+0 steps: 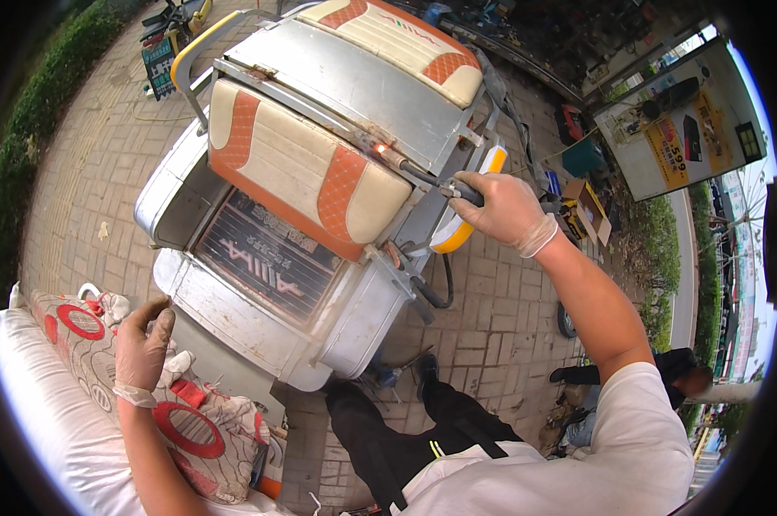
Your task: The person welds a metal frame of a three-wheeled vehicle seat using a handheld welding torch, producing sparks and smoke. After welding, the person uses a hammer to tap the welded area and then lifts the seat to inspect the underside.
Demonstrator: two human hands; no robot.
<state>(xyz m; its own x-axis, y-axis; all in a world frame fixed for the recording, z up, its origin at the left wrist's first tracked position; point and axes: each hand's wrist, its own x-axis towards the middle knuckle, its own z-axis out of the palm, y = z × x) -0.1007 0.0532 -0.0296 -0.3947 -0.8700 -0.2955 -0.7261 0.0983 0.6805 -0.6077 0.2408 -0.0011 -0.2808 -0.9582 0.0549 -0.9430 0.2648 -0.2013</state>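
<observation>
My right hand, in a thin pale glove, is wrapped round the dark handle of a welding torch. The torch's nozzle reaches the metal frame bar behind an upholstered seat back, where an orange glow shows. Cream and orange panels cover this seat back, which is part of a silver-grey vehicle body. My left hand, in a stained pale glove, hangs above a patterned cushion at the lower left. Its fingers are loosely bent and apart from the thumb, with nothing visible in them.
A yellow-and-white armrest juts out beside my right hand. A second seat back lies beyond the metal panel. An open cardboard box and a signboard stand at the right. Another person is low at the far right.
</observation>
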